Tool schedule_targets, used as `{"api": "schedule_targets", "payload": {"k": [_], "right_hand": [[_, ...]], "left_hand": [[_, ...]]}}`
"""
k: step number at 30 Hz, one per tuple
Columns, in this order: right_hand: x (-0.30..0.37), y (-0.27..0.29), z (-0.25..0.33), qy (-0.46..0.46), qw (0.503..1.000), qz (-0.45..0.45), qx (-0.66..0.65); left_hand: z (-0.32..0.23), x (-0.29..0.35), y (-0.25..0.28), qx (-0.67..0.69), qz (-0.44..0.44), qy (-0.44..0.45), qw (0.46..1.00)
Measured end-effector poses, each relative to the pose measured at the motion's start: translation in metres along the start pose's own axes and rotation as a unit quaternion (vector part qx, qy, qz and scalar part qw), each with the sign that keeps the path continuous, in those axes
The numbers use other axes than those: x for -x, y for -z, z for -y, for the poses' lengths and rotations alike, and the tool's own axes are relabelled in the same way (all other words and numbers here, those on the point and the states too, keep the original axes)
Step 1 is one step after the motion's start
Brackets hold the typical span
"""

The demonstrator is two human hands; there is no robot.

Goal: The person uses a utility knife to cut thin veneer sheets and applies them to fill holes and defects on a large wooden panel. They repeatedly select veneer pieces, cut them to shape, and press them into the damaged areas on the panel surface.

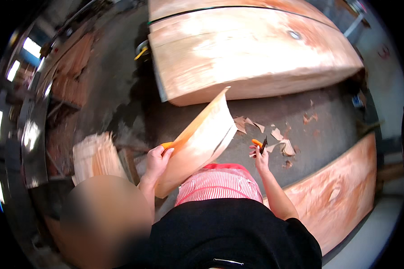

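**Thin wood sheet (201,138) in your left hand (156,162), dark tool (264,145) in your right hand (261,161)**

Your left fingers pinch the sheet's left edge, in front of your striped apron (217,184); your right fingers close around the tool, apart from the sheet, its tip pointing away from you. Best support the sheet lightly: it looks bendy, and the dark line (224,140) near its right edge may be a split. Point the tool clear of your left hand. The sheet's long axis slants from lower left to upper right, its pointed corner toward the big wood pile (251,49).

The left grip (159,158) holds a thin, curved wooden sheet (201,134).
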State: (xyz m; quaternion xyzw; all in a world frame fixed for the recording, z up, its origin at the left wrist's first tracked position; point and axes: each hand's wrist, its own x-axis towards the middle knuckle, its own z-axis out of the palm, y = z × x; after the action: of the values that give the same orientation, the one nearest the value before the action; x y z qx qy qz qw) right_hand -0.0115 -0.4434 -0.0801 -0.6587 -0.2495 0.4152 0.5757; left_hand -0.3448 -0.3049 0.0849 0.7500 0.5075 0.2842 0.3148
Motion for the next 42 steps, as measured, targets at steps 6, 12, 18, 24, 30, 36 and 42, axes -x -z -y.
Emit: {"api": "schedule_targets", "payload": {"k": [6, 12, 18, 24, 30, 36, 42], "right_hand": [[-0.022, 0.072, -0.017, -0.045, 0.993, -0.105, -0.027], [-0.052, 0.156, -0.009, -0.125, 0.972, -0.195, -0.033], [-0.107, 0.212, 0.043, -0.149, 0.949, -0.270, -0.061], [-0.166, 0.271, 0.050, -0.109, 0.933, -0.326, -0.104], [-0.252, 0.358, 0.043, -0.115, 0.911, -0.372, -0.134], [-0.373, 0.481, 0.056, -0.149, 0.915, -0.345, -0.147], [-0.483, 0.572, 0.126, -0.163, 0.943, -0.272, -0.105]], "left_hand": [[-0.033, -0.106, -0.091, -0.077, 0.068, -0.172, 0.980], [-0.117, -0.205, -0.199, -0.103, 0.255, -0.245, 0.930], [-0.199, -0.306, -0.277, -0.043, 0.361, -0.310, 0.878], [-0.241, -0.394, -0.369, 0.091, 0.371, -0.225, 0.896], [-0.287, -0.493, -0.455, 0.195, 0.379, -0.034, 0.904], [-0.307, -0.609, -0.542, 0.211, 0.349, 0.025, 0.913], [-0.274, -0.700, -0.617, 0.047, 0.268, 0.019, 0.962]]}}
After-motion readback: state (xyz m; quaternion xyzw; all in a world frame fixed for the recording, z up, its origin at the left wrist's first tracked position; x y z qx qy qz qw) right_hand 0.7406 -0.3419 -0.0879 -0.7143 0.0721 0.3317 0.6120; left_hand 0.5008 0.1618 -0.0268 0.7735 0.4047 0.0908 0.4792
